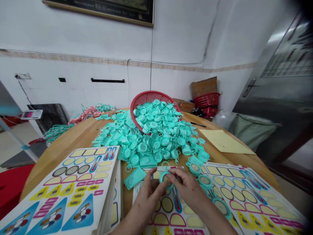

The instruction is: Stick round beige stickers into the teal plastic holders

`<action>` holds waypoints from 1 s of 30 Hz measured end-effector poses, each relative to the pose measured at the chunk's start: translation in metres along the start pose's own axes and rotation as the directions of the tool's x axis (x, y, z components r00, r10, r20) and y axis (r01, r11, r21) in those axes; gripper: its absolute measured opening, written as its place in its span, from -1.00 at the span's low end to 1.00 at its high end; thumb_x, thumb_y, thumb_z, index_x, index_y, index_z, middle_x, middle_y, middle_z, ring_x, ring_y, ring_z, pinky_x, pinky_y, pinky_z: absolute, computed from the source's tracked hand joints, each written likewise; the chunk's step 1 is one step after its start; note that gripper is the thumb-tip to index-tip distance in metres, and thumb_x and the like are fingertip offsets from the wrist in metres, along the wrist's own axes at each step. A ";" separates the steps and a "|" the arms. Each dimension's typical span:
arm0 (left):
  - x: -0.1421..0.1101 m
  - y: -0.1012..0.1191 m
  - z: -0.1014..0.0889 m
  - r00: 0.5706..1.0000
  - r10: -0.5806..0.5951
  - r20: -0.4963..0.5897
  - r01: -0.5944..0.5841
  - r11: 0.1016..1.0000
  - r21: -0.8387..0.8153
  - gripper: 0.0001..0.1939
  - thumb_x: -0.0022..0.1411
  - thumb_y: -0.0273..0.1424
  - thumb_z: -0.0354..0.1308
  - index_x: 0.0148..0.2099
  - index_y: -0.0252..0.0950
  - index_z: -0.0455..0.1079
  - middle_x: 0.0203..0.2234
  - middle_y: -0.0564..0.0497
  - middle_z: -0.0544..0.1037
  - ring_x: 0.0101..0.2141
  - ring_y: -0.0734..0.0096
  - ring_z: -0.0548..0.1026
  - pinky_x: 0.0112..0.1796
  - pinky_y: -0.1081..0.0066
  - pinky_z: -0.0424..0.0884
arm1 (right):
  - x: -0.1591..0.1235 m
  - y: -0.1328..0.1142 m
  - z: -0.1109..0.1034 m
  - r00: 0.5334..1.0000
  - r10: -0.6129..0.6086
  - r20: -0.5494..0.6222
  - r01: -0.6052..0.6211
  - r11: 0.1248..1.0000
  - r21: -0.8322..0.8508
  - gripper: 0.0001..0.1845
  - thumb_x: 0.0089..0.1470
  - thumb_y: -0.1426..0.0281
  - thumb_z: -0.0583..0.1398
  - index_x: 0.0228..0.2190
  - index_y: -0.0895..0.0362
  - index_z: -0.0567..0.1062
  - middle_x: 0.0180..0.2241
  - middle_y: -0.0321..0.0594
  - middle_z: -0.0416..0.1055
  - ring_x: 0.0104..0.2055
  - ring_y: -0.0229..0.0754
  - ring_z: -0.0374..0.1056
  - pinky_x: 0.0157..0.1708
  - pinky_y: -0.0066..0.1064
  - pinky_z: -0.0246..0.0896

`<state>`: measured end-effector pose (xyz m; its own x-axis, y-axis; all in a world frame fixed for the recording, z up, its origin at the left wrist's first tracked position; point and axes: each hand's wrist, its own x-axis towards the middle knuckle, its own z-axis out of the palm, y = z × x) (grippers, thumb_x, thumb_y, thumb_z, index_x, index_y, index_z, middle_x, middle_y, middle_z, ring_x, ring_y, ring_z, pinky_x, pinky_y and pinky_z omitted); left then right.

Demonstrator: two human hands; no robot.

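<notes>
While L hand [149, 192] & R hand [187, 189] pinch teal plastic tag [164, 178], sheet [168, 209] lies beneath

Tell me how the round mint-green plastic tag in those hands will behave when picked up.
The round mint-green plastic tag probably feels light for its size, being thin moulded plastic. Its rim looks stiff rather than floppy. Stood on edge, it might roll.

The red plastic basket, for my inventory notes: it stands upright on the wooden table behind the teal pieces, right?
Not upright: the head view shows the red plastic basket tipped over, behind the teal pieces spilling from it on the wooden table.
</notes>
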<state>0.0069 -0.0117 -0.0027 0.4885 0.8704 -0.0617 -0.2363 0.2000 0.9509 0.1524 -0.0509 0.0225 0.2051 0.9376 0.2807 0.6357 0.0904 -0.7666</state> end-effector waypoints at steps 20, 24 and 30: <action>0.005 0.015 -0.013 0.918 0.145 -0.369 -0.155 0.988 0.005 -0.65 0.11 -0.21 0.16 -0.11 -0.28 0.29 -0.36 0.00 0.50 -0.43 0.45 0.44 -0.40 0.44 0.31 | 0.082 0.041 0.009 0.999 -0.046 0.001 0.040 0.851 -0.523 -0.78 -0.02 0.39 0.20 -0.27 0.00 0.56 -0.35 -0.21 0.38 -0.41 -0.15 0.38 -0.54 -0.45 0.06; 0.006 0.012 -0.014 0.955 0.052 -0.292 -0.074 0.995 -0.066 -0.62 0.03 -0.16 0.22 -0.20 -0.31 0.31 -0.42 -0.01 0.49 -0.49 0.47 0.42 -0.46 0.45 0.28 | 0.093 0.042 0.017 0.998 -0.056 -0.016 0.038 0.837 -0.546 -0.85 -0.01 0.45 0.20 -0.34 0.05 0.55 -0.37 -0.24 0.35 -0.47 -0.22 0.35 -0.57 -0.47 -0.04; 0.005 0.019 -0.013 0.974 -0.071 -0.217 0.029 0.982 -0.188 -0.53 -0.02 -0.11 0.25 -0.19 -0.37 0.34 -0.39 -0.08 0.51 -0.44 0.42 0.48 -0.44 0.44 0.33 | 0.078 0.030 -0.008 0.992 -0.102 -0.079 0.049 0.867 -0.496 -0.72 0.16 0.26 0.07 -0.36 0.14 0.51 -0.45 -0.23 0.28 -0.44 -0.17 0.30 -0.49 -0.43 0.10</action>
<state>-0.0057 0.0021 0.0113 0.3100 0.9309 -0.1930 -0.3759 0.3065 0.8745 0.1932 0.0224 0.0257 0.1976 0.8939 0.4023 0.9303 -0.0417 -0.3644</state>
